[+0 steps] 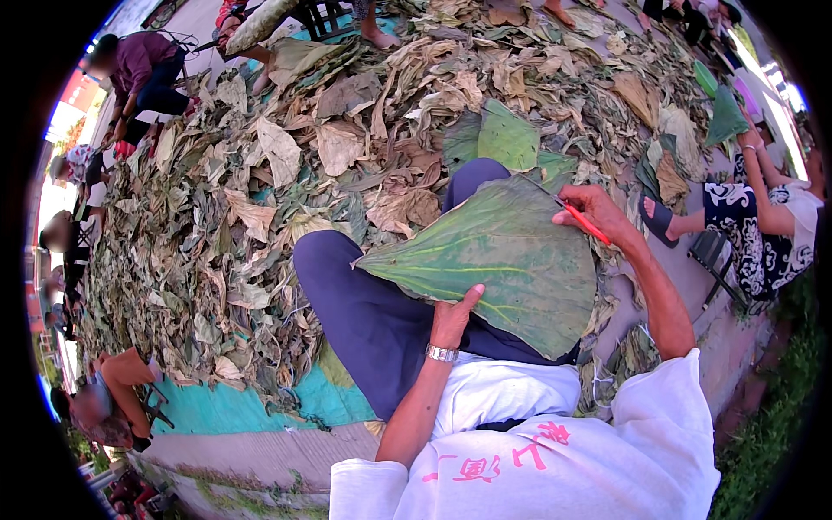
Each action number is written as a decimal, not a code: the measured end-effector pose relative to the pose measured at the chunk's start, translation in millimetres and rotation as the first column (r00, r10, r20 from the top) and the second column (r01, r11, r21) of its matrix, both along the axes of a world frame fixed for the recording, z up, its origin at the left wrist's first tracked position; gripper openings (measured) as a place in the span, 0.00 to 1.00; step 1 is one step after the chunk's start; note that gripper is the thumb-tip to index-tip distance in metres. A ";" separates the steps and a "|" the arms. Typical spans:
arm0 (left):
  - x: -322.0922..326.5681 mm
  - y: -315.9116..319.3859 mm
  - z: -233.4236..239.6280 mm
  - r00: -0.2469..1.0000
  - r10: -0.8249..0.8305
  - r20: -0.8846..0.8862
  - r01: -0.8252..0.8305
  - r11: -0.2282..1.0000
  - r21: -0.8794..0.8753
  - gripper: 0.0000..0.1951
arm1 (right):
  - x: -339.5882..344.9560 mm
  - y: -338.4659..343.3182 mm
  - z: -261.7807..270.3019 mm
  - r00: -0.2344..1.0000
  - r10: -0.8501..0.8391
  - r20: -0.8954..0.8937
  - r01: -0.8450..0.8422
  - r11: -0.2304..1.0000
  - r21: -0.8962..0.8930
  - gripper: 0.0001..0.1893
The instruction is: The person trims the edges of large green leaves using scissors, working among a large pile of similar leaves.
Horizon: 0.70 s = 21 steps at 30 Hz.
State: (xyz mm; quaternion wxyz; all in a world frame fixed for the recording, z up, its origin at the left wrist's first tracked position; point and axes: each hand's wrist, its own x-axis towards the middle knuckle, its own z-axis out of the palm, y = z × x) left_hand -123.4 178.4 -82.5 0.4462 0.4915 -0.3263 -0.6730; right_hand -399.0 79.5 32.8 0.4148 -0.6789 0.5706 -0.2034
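Note:
A large green dried leaf, folded into a fan shape with pale yellow veins [507,253], lies across my lap. My left hand [455,315] grips its lower edge, thumb on top and the fingers hidden beneath. At the leaf's upper right edge, my right hand [588,211] holds red-handled scissors [587,224], whose dark blades reach along the edge. Whether the blades are parted I cannot tell. Just beyond my knee rest more flat green leaf pieces [509,138].
A wide heap of dry brown and green leaves [221,260] spreads ahead and leftward over a teal sheet [221,409]. Several people sit around it. At right, a seated person [760,214] holds a green leaf [726,117] beside a black stool [712,257].

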 end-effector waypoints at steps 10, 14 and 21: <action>1.0 -0.8 -2.7 1.000 -0.007 0.009 0.007 1.000 -0.009 0.24 | -2.0 0.3 8.2 0.990 -0.027 0.141 0.004 0.987 0.164 0.17; 1.0 -0.6 -3.3 1.000 0.007 -0.006 -0.007 1.000 -0.019 0.24 | -1.5 -1.4 8.9 0.990 -0.015 0.138 -0.010 0.984 0.180 0.16; 2.1 -1.2 -3.5 1.000 0.001 -0.031 -0.001 1.000 -0.006 0.23 | -8.1 -4.2 7.9 0.978 -0.003 0.210 -0.054 0.963 0.263 0.18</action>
